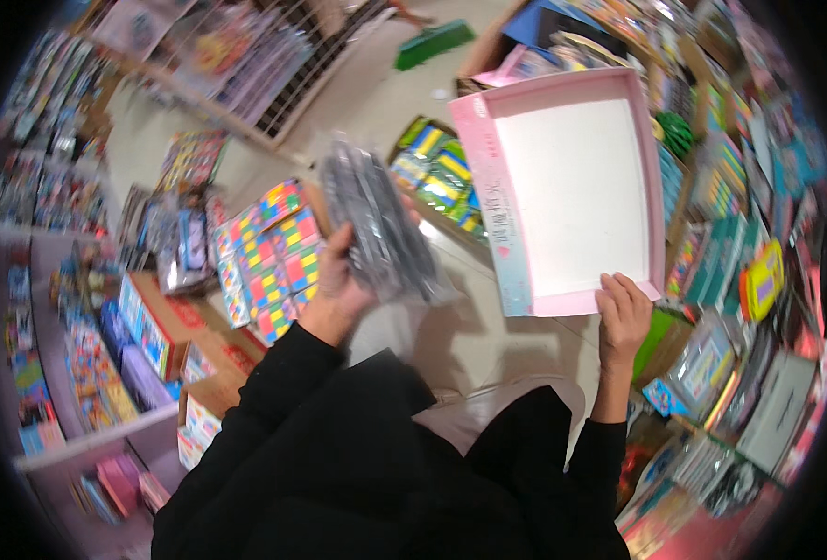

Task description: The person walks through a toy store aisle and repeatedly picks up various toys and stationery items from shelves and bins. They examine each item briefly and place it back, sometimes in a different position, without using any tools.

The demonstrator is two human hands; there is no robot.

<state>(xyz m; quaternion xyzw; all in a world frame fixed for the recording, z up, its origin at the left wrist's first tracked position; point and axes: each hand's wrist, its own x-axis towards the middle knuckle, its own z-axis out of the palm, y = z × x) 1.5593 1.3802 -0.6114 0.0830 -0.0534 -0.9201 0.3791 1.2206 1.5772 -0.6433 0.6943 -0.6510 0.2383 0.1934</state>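
Note:
My left hand (348, 278) grips a bundle of long, dark grey items (376, 213) in clear plastic, held upright and slightly tilted at the middle of the view. My right hand (623, 313) holds the lower right edge of a shallow open pink box (567, 187) with a plain white interior and a pale blue printed left side. The box is tipped toward me, to the right of the bundle. Behind and between them lies a carton of yellow, green and blue packs (432, 163), partly covered by the box.
Stacked multicoloured cube boxes (278, 266) and open cartons (208, 373) stand at left, beside shelves of small goods (31, 345). A wire rack (264, 84) and green broom (432, 45) are at the back. Dense piles of packaged goods (740, 280) line the right. Pale tiled floor (460, 355) shows below.

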